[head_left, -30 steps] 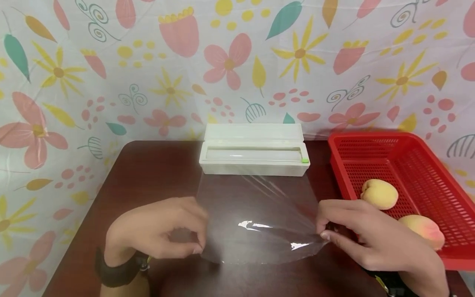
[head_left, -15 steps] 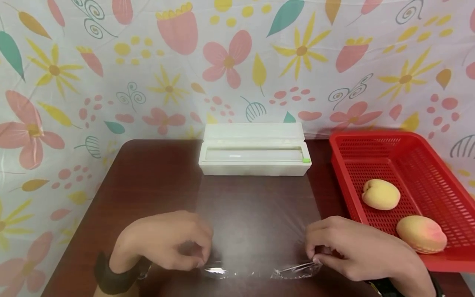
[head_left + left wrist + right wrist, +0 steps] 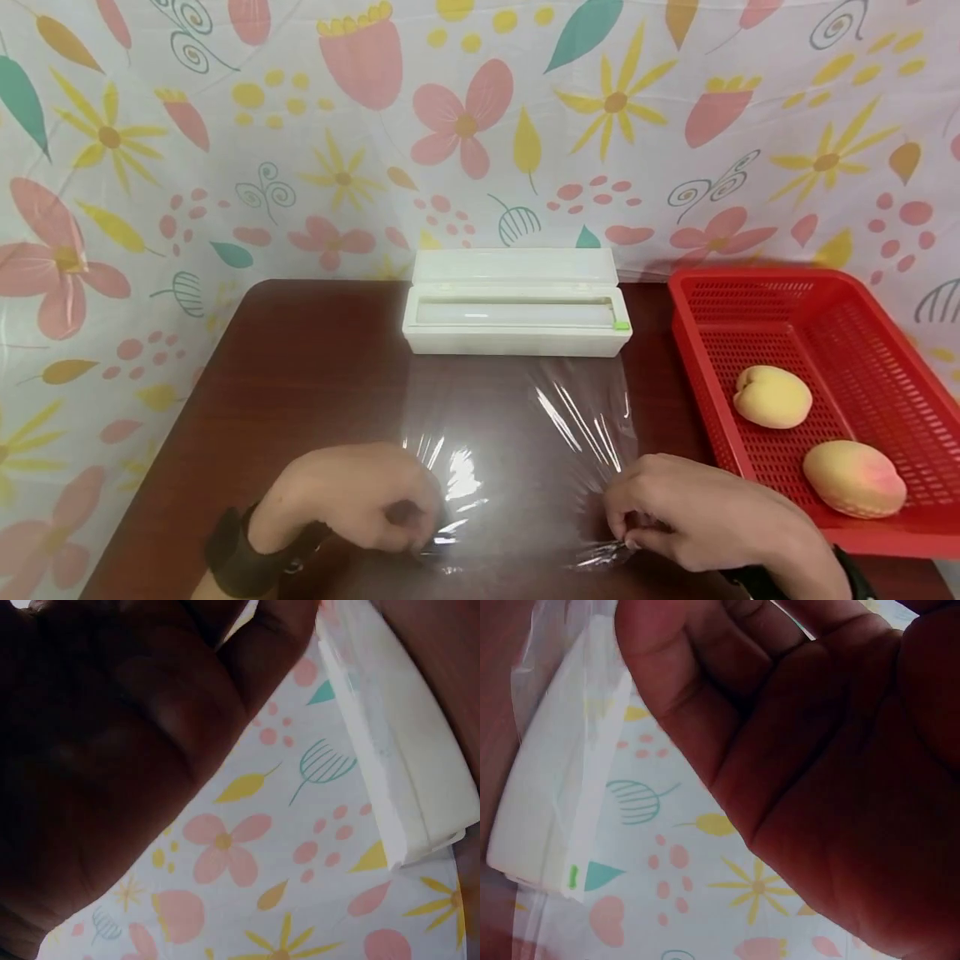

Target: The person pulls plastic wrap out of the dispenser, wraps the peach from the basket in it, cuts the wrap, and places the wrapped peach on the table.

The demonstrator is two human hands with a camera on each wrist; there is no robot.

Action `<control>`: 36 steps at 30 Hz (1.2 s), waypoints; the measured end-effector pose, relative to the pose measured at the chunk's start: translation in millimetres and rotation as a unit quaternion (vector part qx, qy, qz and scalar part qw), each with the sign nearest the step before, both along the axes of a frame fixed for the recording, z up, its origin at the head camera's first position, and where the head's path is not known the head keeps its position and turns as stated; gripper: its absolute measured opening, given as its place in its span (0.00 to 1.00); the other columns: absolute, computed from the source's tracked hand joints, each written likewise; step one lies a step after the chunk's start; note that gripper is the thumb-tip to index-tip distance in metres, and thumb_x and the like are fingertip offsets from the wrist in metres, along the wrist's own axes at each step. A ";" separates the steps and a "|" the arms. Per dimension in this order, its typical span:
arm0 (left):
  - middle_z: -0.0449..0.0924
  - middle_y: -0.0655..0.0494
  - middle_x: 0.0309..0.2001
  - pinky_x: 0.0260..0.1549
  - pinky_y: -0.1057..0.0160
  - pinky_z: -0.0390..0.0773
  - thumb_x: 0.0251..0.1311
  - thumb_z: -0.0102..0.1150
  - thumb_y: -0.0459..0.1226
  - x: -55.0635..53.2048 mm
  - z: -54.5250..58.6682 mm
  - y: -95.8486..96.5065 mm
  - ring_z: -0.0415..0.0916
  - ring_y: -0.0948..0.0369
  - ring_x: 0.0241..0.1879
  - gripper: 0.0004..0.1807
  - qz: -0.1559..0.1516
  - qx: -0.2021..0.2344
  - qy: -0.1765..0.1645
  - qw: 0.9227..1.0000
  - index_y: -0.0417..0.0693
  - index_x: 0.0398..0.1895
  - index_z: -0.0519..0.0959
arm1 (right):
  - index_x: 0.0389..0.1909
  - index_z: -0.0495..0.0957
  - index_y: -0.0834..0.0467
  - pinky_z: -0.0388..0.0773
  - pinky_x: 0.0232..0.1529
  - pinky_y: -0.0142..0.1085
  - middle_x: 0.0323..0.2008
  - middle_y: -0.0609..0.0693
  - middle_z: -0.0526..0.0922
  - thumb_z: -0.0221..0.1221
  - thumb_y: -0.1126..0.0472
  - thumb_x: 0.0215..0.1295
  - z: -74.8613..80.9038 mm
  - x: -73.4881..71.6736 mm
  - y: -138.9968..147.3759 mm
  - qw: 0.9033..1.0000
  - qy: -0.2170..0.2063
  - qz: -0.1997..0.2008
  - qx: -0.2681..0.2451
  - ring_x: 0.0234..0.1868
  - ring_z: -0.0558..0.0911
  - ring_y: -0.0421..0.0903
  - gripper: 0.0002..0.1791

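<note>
A clear sheet of plastic wrap [image 3: 517,467] stretches toward me from a white wrap dispenser [image 3: 517,342], whose lid stands raised at the back. My left hand [image 3: 360,496] pinches the sheet's near left corner between thumb and fingers. At the near right corner, my right hand [image 3: 697,517] pinches the wrap, which gathers into creases there. Bright glints and folds run along both sides of the film. In the right wrist view, the film [image 3: 559,667] passes in front of the dispenser [image 3: 544,802], and my palm [image 3: 802,787] fills the right side.
A red plastic basket [image 3: 708,400] stands on the right of the dark wooden table [image 3: 315,367], holding two peaches, one yellow peach [image 3: 772,397] and one blushed peach [image 3: 855,479]. A flower-patterned cloth [image 3: 360,200] hangs behind the table. A green slider [image 3: 621,326] sits at the dispenser's right end.
Both hands have moved nearer to me and closer together, drawing the wrap further from the dispenser. The film shows more creases at its sides. The dispenser and basket have stayed put.
</note>
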State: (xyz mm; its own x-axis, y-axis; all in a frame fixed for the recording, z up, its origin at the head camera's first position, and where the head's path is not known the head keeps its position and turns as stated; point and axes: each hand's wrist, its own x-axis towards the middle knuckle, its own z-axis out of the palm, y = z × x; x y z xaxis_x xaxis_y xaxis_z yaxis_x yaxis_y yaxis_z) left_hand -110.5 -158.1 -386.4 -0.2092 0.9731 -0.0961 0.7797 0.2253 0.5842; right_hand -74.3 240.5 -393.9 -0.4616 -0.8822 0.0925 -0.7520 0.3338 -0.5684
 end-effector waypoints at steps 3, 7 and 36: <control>0.72 0.81 0.29 0.33 0.83 0.69 0.59 0.67 0.35 1.2 -4.3 2.5 0.72 0.76 0.30 0.08 0.018 -0.032 -0.008 0.999 0.62 0.28 0.82 | 0.28 0.77 0.38 0.65 0.36 0.13 0.27 0.24 0.74 0.72 0.73 0.49 -6.2 0.3 0.3 1.000 -0.001 -0.003 0.004 0.28 0.72 0.23 0.24; 0.72 0.80 0.28 0.33 0.82 0.70 0.59 0.67 0.35 4.3 -12.0 6.0 0.70 0.78 0.29 0.09 0.034 -0.055 -0.012 0.998 0.62 0.27 0.82 | 0.28 0.80 0.39 0.66 0.35 0.14 0.27 0.24 0.75 0.71 0.72 0.50 -12.7 -0.5 1.0 1.000 -0.003 -0.005 0.021 0.28 0.72 0.24 0.22; 0.67 0.78 0.11 0.19 0.75 0.65 0.64 0.70 0.48 6.7 -39.2 16.7 0.59 0.75 0.15 0.21 0.127 -0.183 -0.018 0.975 0.60 0.12 0.83 | 0.19 0.79 0.43 0.64 0.23 0.19 0.19 0.26 0.68 0.60 0.80 0.39 -50.2 -6.4 -11.9 0.992 -0.050 -0.036 0.114 0.21 0.65 0.26 0.24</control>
